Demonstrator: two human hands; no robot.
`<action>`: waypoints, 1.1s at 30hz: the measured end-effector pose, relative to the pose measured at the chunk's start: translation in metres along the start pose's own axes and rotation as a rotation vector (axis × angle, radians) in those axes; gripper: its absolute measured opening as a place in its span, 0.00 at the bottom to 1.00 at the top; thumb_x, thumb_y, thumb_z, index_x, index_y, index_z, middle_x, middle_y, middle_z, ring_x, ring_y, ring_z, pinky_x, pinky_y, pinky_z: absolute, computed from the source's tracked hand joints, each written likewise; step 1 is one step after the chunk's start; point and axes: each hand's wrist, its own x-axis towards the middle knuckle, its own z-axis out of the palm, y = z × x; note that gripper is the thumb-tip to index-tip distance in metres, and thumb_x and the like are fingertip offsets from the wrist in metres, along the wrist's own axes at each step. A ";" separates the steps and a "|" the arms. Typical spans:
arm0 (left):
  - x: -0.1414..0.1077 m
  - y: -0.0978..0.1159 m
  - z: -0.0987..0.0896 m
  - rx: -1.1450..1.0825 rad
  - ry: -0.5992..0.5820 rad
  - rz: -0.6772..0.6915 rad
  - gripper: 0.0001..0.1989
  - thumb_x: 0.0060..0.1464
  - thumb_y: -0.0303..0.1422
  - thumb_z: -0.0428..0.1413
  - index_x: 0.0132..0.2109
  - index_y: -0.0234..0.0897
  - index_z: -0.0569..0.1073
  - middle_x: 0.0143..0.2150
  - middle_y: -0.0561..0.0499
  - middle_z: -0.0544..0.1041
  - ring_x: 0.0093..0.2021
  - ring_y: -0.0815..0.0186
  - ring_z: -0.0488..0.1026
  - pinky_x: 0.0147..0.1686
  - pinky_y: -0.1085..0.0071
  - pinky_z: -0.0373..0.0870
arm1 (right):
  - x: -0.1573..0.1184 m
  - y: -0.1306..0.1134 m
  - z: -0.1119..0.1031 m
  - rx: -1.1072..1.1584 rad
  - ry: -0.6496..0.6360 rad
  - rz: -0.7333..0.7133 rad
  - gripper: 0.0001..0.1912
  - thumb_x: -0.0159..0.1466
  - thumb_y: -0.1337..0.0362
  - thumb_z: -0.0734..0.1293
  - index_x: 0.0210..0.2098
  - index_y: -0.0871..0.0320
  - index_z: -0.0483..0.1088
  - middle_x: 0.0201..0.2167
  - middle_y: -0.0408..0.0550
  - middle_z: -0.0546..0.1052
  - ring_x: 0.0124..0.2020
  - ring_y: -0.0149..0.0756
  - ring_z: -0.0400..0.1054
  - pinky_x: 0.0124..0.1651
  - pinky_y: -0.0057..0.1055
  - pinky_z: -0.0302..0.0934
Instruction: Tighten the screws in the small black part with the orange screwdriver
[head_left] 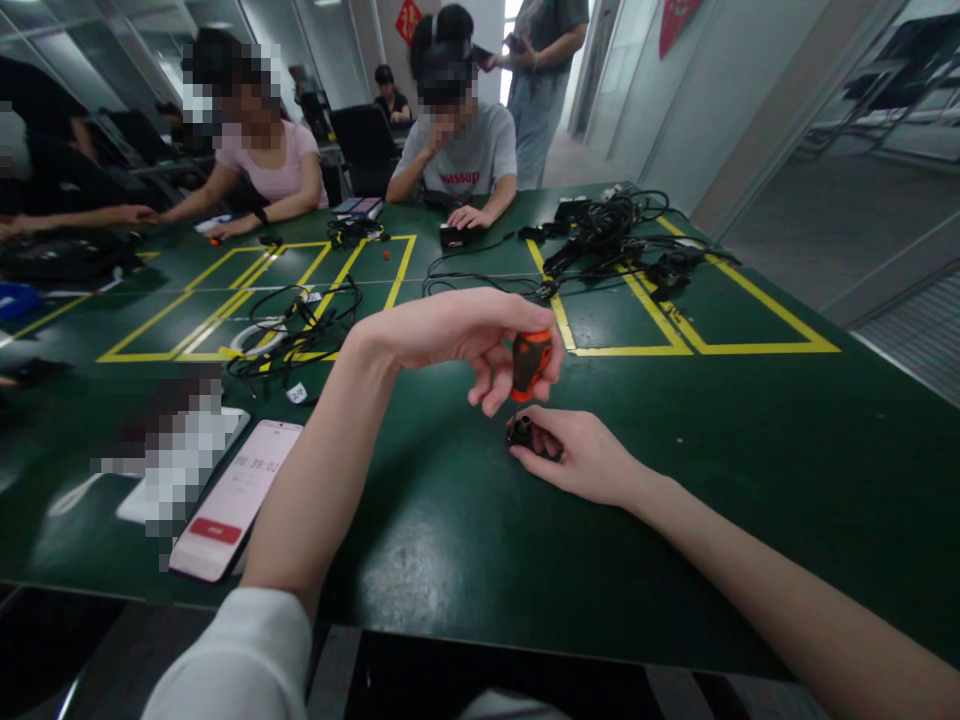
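Raised over the table, my left hand (495,345) is closed round an orange and black screwdriver (531,366), its handle upright and its tip pointing down. Directly below, my right hand (574,450) pinches a small black part (519,432) low over the green tabletop. The thin shaft of the screwdriver reaches down to the black part; whether its tip sits in a screw is too small to tell. My right fingers partly cover the black part.
On the green table (450,520), a phone (236,500) showing a timer lies left of my left forearm. Loose black cables (300,330) lie beyond it. A larger cable heap (607,235) is at the back right. People sit across the table, one hand (470,217) on a black box.
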 end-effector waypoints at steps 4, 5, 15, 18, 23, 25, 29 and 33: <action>-0.003 0.002 -0.001 0.103 0.082 0.015 0.18 0.60 0.46 0.60 0.41 0.32 0.78 0.38 0.42 0.84 0.27 0.68 0.76 0.23 0.76 0.68 | 0.000 0.001 0.000 -0.003 -0.007 0.007 0.07 0.67 0.60 0.68 0.39 0.57 0.72 0.25 0.42 0.74 0.23 0.31 0.67 0.30 0.28 0.57; -0.004 0.002 -0.001 0.124 0.101 0.019 0.18 0.60 0.46 0.60 0.42 0.33 0.79 0.38 0.42 0.84 0.27 0.68 0.76 0.23 0.76 0.68 | 0.000 0.001 0.000 -0.001 -0.010 0.006 0.07 0.67 0.60 0.67 0.39 0.58 0.72 0.25 0.42 0.74 0.23 0.31 0.67 0.30 0.28 0.57; -0.006 0.005 -0.003 0.286 0.168 0.040 0.20 0.61 0.48 0.60 0.40 0.34 0.84 0.35 0.45 0.82 0.30 0.69 0.76 0.27 0.76 0.70 | -0.001 0.000 -0.001 0.005 -0.005 -0.001 0.07 0.67 0.61 0.67 0.39 0.58 0.72 0.24 0.41 0.73 0.23 0.31 0.66 0.30 0.28 0.57; -0.007 0.006 -0.002 0.335 0.172 0.049 0.20 0.61 0.49 0.59 0.39 0.35 0.84 0.36 0.45 0.83 0.30 0.69 0.75 0.27 0.76 0.69 | -0.001 0.000 -0.001 0.006 -0.007 -0.001 0.07 0.67 0.61 0.68 0.39 0.58 0.72 0.24 0.41 0.72 0.22 0.31 0.66 0.30 0.28 0.56; -0.005 0.010 0.004 0.357 0.225 0.028 0.22 0.60 0.50 0.60 0.32 0.34 0.80 0.31 0.47 0.80 0.27 0.70 0.73 0.28 0.75 0.69 | -0.001 -0.001 -0.002 0.010 -0.013 0.008 0.07 0.67 0.60 0.68 0.38 0.58 0.71 0.24 0.41 0.72 0.22 0.31 0.65 0.29 0.28 0.56; -0.003 0.011 0.006 0.339 0.247 0.022 0.22 0.60 0.49 0.61 0.31 0.33 0.78 0.29 0.48 0.79 0.25 0.71 0.72 0.26 0.75 0.68 | -0.001 -0.001 -0.002 0.011 -0.014 0.004 0.06 0.67 0.61 0.67 0.38 0.58 0.71 0.24 0.40 0.72 0.22 0.31 0.65 0.29 0.28 0.56; 0.000 0.009 0.009 0.311 0.276 0.024 0.19 0.63 0.46 0.59 0.32 0.34 0.75 0.30 0.50 0.78 0.26 0.72 0.72 0.24 0.77 0.66 | -0.001 -0.001 -0.002 0.011 -0.006 0.000 0.06 0.67 0.61 0.68 0.38 0.58 0.71 0.23 0.40 0.72 0.22 0.31 0.65 0.29 0.27 0.55; 0.000 0.007 0.011 0.272 0.298 0.041 0.13 0.65 0.41 0.56 0.37 0.35 0.73 0.33 0.49 0.81 0.28 0.71 0.75 0.25 0.78 0.67 | -0.001 -0.002 -0.002 0.003 -0.008 0.004 0.06 0.67 0.61 0.68 0.38 0.57 0.71 0.23 0.40 0.72 0.22 0.31 0.65 0.29 0.27 0.56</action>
